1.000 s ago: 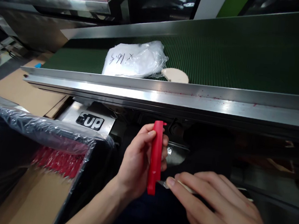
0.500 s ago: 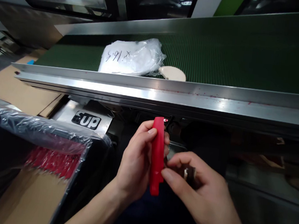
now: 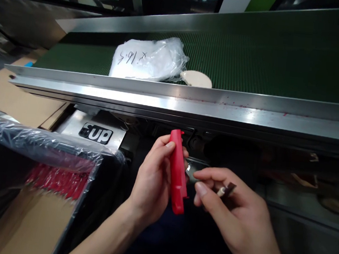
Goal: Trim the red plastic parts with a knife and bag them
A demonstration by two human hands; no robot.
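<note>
A long red plastic piece [image 3: 178, 171] stands nearly upright in my left hand [image 3: 153, 177], with the thumb on its near side and the fingers behind it. To its right, my right hand [image 3: 230, 208] is apart from the piece, its fingers curled around a small dark and metallic tool [image 3: 225, 190]. The thumb and index fingertips are close together, and whether anything tiny is between them cannot be made out.
A green conveyor [image 3: 253, 63] with a metal rail [image 3: 160, 98] runs across. On it lie a plastic-wrapped white package [image 3: 146, 59] and a beige disc [image 3: 197, 79]. A lined box [image 3: 88, 191] holding red pieces [image 3: 59, 180] is at left, near a phone [image 3: 96, 133].
My right hand has drawn away from the red piece, leaving a gap between them. The red piece has tilted a little, its top leaning left. The whole view has shifted slightly.
</note>
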